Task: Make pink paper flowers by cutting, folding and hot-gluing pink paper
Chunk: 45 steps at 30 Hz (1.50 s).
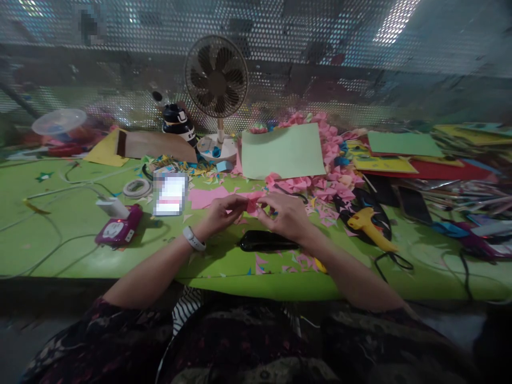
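Observation:
Between my two hands is a small piece of pink paper [253, 205], curled or folded, just above the green table. My left hand [224, 214] pinches its left side, and my right hand [285, 214] has its fingers closed on the right side. Flat pink paper [206, 197] lies beside my left hand. Below my hands rests a glossy black elongated object [266, 241], whose kind I cannot make out. Behind them spreads a heap of crumpled or folded pink paper pieces [334, 160], partly hidden by a light green sheet [283, 152].
A lit phone [170, 194], a roll of tape [137, 188] and a purple power strip [119, 226] with cables are at left. A fan [217, 80] stands behind. At right lies a yellow glue gun [372, 228]. Paper scraps [296, 261] litter the green table [76, 192].

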Tool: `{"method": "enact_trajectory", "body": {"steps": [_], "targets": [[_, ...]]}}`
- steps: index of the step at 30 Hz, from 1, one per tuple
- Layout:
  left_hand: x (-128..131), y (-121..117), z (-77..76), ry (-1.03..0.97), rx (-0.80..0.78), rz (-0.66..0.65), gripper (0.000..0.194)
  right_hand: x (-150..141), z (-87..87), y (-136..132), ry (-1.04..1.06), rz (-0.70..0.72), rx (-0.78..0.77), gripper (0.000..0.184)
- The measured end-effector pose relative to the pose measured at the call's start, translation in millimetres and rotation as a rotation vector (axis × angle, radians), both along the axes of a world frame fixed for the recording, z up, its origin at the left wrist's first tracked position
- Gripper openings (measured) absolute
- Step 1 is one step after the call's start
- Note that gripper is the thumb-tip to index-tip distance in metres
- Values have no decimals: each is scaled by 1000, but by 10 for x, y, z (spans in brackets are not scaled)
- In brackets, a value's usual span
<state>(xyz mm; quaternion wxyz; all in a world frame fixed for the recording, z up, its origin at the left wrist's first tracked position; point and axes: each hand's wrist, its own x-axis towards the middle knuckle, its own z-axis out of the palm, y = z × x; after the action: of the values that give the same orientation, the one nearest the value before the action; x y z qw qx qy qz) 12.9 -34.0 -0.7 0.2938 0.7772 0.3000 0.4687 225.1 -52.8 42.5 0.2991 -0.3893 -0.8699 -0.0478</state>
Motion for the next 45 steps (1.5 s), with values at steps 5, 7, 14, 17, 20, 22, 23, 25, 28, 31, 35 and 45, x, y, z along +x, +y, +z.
{"method": "enact_trajectory", "body": {"steps": [5, 7, 14, 17, 20, 22, 23, 25, 28, 31, 35, 45], "targets": [[-8, 12, -16, -3, 26, 2, 16, 3, -34, 34, -8, 1, 13, 20], [-16, 21, -23, 5, 43, 14, 16, 19, -37, 64, 27, -34, 19, 21], [-73, 78, -32, 123, 260, 72, 17, 77, 18, 158, 162, -86, -215, 27], [-99, 90, -15, 172, 340, 83, 17, 67, 17, 181, 210, -63, -348, 22], [-99, 76, 9, 173, 301, 68, 22, 47, -10, 197, 166, -52, -408, 18], [-80, 66, 21, 88, 218, 80, 24, 35, -26, 200, 160, -49, -421, 18], [-67, 63, 26, 22, 155, 93, 26, 30, -29, 199, 170, -47, -434, 19], [-43, 65, 40, -128, -14, 120, 33, 24, -25, 192, 199, -45, -468, 21], [-31, 72, 76, -281, -325, 93, 41, 24, -1, 179, 249, -64, -476, 22], [-48, 63, 115, -301, -545, -5, 39, 35, 9, 185, 257, -90, -443, 20], [-57, 40, 125, -265, -618, -57, 36, 52, -42, 224, 219, -80, -435, 20], [-3, 2, 107, -278, -571, -9, 36, -11, -120, 211, 163, -35, -331, 15]]}}
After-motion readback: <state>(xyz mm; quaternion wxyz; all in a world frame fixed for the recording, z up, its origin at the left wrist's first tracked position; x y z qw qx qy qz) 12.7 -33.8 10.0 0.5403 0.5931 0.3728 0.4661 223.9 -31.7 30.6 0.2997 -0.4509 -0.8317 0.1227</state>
